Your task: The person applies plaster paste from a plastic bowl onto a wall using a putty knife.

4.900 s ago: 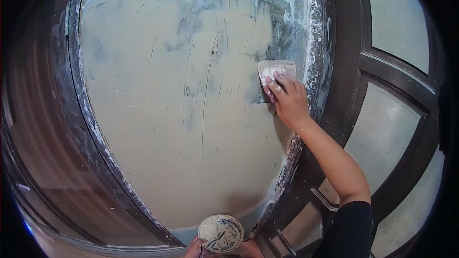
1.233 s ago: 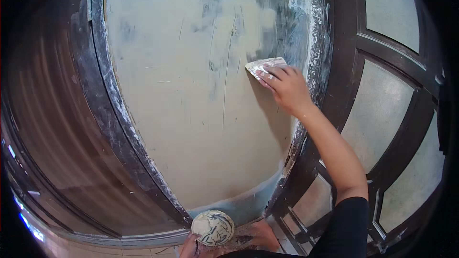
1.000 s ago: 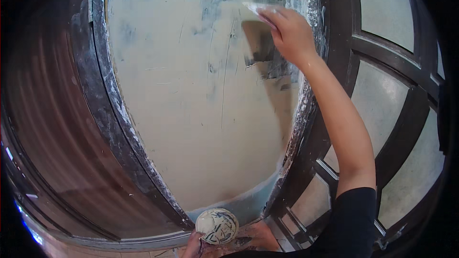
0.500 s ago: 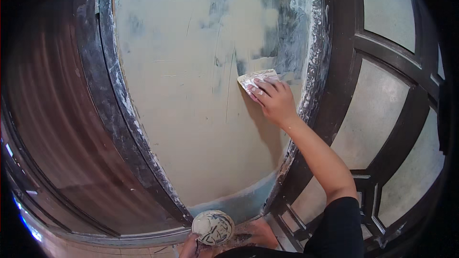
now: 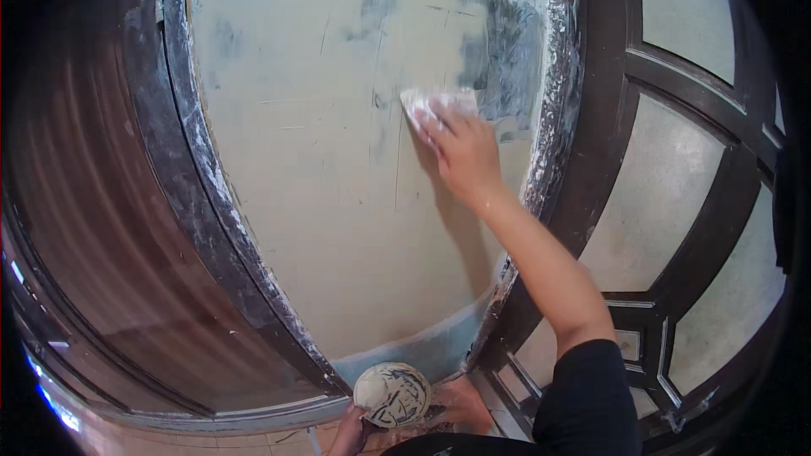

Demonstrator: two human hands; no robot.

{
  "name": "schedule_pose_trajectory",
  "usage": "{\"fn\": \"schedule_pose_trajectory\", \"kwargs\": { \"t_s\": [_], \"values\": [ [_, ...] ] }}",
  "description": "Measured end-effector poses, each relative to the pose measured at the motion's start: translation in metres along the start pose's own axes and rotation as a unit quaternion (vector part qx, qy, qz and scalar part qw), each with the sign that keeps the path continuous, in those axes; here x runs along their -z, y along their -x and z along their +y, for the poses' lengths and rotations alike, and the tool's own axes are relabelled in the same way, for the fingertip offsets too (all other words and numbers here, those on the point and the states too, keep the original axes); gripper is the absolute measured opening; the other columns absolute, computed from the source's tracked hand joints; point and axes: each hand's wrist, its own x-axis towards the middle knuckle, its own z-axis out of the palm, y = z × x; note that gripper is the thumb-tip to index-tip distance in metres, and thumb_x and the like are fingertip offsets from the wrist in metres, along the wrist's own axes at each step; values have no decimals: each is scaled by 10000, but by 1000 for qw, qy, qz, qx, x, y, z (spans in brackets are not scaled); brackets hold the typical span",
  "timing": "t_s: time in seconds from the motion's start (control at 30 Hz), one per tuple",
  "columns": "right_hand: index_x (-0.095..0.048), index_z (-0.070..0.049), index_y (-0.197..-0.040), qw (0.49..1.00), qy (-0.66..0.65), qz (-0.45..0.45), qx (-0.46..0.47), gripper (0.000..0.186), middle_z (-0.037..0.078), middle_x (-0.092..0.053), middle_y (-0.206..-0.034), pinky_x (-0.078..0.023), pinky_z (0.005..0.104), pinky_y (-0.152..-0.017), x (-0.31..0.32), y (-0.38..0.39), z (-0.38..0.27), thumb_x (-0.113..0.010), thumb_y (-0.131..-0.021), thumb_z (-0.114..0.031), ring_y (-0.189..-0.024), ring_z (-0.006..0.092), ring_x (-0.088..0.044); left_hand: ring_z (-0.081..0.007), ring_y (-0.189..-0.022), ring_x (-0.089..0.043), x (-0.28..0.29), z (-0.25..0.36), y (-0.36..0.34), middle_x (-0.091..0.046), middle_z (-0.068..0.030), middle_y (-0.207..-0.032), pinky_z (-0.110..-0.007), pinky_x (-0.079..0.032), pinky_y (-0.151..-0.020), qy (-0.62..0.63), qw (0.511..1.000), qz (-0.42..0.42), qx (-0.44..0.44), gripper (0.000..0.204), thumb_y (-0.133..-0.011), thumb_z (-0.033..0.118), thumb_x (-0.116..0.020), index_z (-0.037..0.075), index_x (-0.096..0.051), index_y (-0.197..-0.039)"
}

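My right hand (image 5: pixel 456 148) grips a flat, paste-smeared spreader (image 5: pixel 443 105) against the upper right of a large panel (image 5: pixel 304 203) coated in cream filler, with grey, streaked patches toward its top and right. The spreader is blurred and my fingers lie over it. At the bottom centre my left hand (image 5: pixel 351 426) holds a round container (image 5: pixel 394 390), its top covered in cream paste with dark streaks.
A dark frame (image 5: pixel 553 76) with white smears borders the panel. On the right stands a dark door (image 5: pixel 617 143) with frosted panes; on the left, a brown glossy panel (image 5: pixel 101 228). Tiled floor (image 5: pixel 236 443) shows at the bottom.
A second ago my right hand was higher; it then dropped and has now moved slightly up and left with the spreader. The left hand and container have shifted a little right.
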Motion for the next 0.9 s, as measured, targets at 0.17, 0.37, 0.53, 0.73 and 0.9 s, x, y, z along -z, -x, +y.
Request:
{"fn": "schedule_pose_trajectory", "kwargs": {
  "t_s": [0.17,0.37,0.53,0.73,0.9],
  "values": [
    [-638,-226,-1238,992,-5,-113,58,374,30,-635,-1231,-441,438,-907,13,102,-14,-636,-864,-220,-1097,253,-588,-342,-981,-675,14,2,11,-625,-174,-1171,-499,-613,-667,33,999,19,-7,490,-863,175,-495,41,-449,-1333],
    [-638,-131,-1184,996,-46,-29,-72,395,114,-642,-1168,-471,448,-863,37,53,39,-598,-796,-67,-1037,320,-608,-366,-893,-689,68,-23,-9,-611,-204,-1167,-497,-622,-590,35,999,8,-13,473,-847,138,-502,35,-437,-1304],
    [-588,-67,-1242,922,-241,45,-299,432,141,-632,-1138,-478,377,-903,59,31,61,-546,-813,-32,-1078,294,-599,-387,-862,-686,25,-10,1,-585,-211,-1172,-496,-617,-563,58,997,30,-32,498,-857,144,-500,36,-378,-1327],
    [-481,15,-1330,587,-623,29,-516,486,104,-565,-1223,-471,317,-965,54,145,-29,-576,-853,-8,-1112,194,-561,-315,-977,-670,-3,29,22,-582,-177,-1228,-413,-608,-692,103,989,35,-101,487,-880,137,-472,26,-410,-1350],
    [-528,12,-1235,529,-638,-105,-549,393,60,-621,-1107,-500,312,-904,47,209,-93,-590,-847,13,-1025,164,-613,-270,-1101,-622,-57,89,31,-554,-148,-1286,-352,-575,-815,138,977,17,-164,567,-847,84,-457,35,-380,-1407]
  ]
}}
